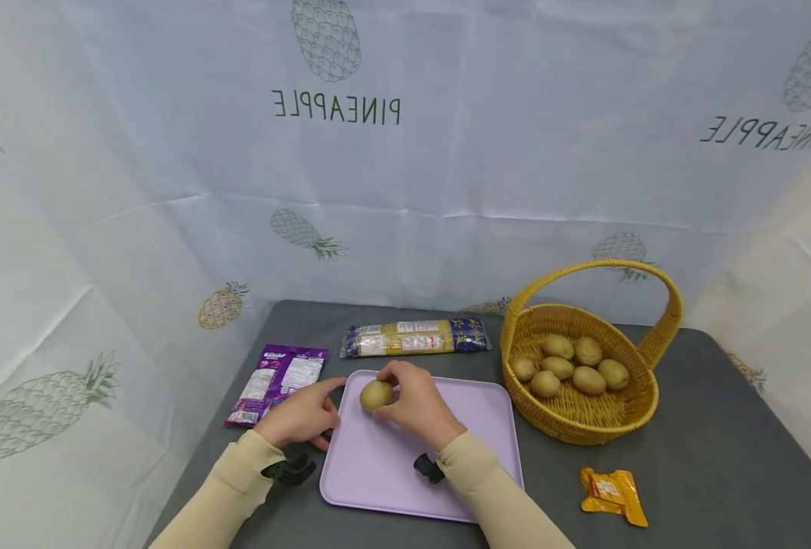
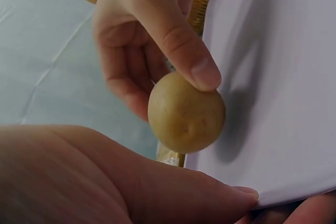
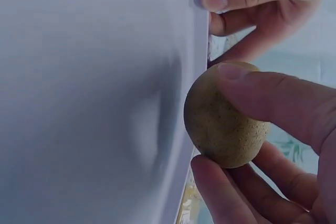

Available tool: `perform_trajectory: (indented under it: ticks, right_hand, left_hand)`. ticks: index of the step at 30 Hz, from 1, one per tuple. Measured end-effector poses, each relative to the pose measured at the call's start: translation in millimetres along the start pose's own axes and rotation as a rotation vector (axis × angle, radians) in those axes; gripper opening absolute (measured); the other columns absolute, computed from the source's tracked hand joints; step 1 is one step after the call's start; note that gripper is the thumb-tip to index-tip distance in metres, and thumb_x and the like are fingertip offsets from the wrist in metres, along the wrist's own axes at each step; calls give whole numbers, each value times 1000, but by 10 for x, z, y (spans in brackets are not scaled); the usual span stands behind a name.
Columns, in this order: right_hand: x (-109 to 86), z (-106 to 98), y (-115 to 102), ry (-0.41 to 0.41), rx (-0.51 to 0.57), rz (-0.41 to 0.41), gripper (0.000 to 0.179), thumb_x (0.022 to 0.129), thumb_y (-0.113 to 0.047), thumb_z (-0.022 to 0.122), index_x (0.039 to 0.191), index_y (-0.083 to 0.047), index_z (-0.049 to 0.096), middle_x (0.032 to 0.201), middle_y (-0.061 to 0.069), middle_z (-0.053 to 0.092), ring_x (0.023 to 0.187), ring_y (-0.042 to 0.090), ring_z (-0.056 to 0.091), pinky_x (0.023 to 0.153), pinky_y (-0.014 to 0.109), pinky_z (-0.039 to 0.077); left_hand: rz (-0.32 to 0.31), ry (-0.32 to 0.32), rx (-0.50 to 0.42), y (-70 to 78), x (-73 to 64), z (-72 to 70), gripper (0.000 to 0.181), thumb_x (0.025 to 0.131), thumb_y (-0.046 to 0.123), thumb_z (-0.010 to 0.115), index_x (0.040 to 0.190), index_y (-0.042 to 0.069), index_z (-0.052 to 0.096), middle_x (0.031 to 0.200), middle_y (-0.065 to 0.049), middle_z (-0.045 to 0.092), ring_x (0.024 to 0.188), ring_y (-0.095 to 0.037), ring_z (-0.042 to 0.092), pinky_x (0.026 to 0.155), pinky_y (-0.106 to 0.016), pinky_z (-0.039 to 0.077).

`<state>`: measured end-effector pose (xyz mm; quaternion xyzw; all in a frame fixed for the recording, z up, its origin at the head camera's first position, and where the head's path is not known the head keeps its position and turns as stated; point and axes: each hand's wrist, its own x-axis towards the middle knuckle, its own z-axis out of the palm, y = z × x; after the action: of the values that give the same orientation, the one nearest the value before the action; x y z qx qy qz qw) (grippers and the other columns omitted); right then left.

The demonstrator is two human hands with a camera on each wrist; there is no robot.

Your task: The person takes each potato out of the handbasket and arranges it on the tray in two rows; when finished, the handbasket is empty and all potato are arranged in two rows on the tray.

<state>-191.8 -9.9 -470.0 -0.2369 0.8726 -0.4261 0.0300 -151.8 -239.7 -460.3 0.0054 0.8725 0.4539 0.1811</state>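
Note:
My right hand (image 1: pixel 419 404) pinches a potato (image 1: pixel 376 396) between thumb and fingers over the upper left part of a lilac tray (image 1: pixel 391 476). In the right wrist view the potato (image 3: pixel 226 119) shows a speckled, yellow-brown skin, and a shadow falls on the tray beside it. At the tray's left rim, my left hand (image 1: pixel 304 415) grips the edge. Its thumb (image 2: pixel 231 198) lies on the rim in the left wrist view, with fingers on the underside, partly hidden.
Right of the tray stands a yellow wicker basket (image 1: pixel 600 415) with a tall handle and several potatoes (image 1: pixel 588 380). An orange packet (image 1: pixel 613 494) lies in front of it. Behind the tray is a long pasta packet (image 1: pixel 415 337); a purple packet (image 1: pixel 284 381) lies at left.

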Motion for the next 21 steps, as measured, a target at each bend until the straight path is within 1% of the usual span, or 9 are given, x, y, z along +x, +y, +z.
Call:
perform_trajectory:
  ticks: [4,10,15,21]
  right_hand:
    - [3,45,-18,19,-32,2,47,75,-6,97,115,-10,73,115,6,74,102,21,74,88,30,66]
    - [16,130,-36,43,-67,-5,46,75,-12,99,114,-12,74,113,5,74,95,17,72,83,26,62]
    - [15,189,-37,44,-83,-5,46,75,-15,99,113,-13,73,111,3,73,94,15,70,82,25,61]
    - [14,179,-55,44,-74,-14,45,77,-19,99,113,-12,74,112,5,74,93,16,72,82,25,61]
  left_hand:
    - [12,-5,1,4,9,15,78,91,-7,68,163,1,42,89,-13,63,61,-24,67,53,-38,65]
    - [2,1,8,8,3,9,78,90,-7,68,163,2,42,89,-13,62,60,-24,67,53,-38,65]
    - [0,-1,10,16,4,11,78,90,-6,69,163,2,43,90,-13,62,60,-24,67,53,-38,65]
    - [0,6,20,-3,17,8,79,88,-7,68,163,3,44,88,-13,62,58,-24,67,52,-38,64]
